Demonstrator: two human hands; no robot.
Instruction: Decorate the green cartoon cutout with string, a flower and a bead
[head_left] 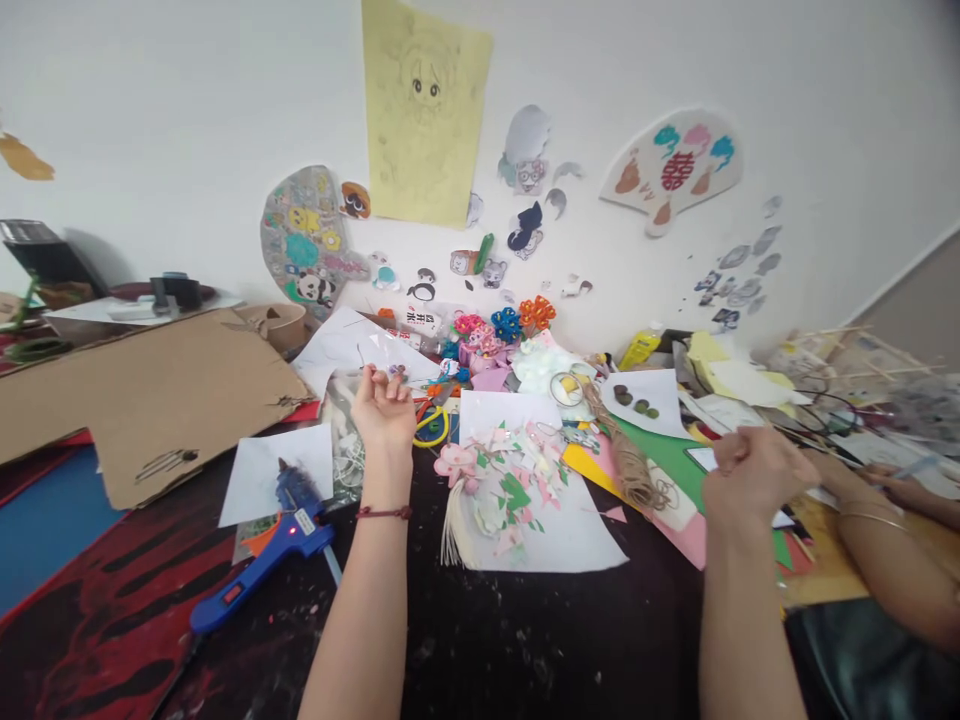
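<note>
wearer's left hand (384,405) and right hand (754,478): one each
blue glue gun (294,535): one
red cord bracelet (384,513): one
cream tassel (454,525): one
twine roll (632,465): one
yellow bottle (641,347): one
orange flower bunch (537,314): one
blue flower bunch (507,324): one
yellow-paper drawing (427,130): one
double-happiness fan cutout (677,170): one
green and pink paper scraps (516,493): many, too overlapped to count
</note>
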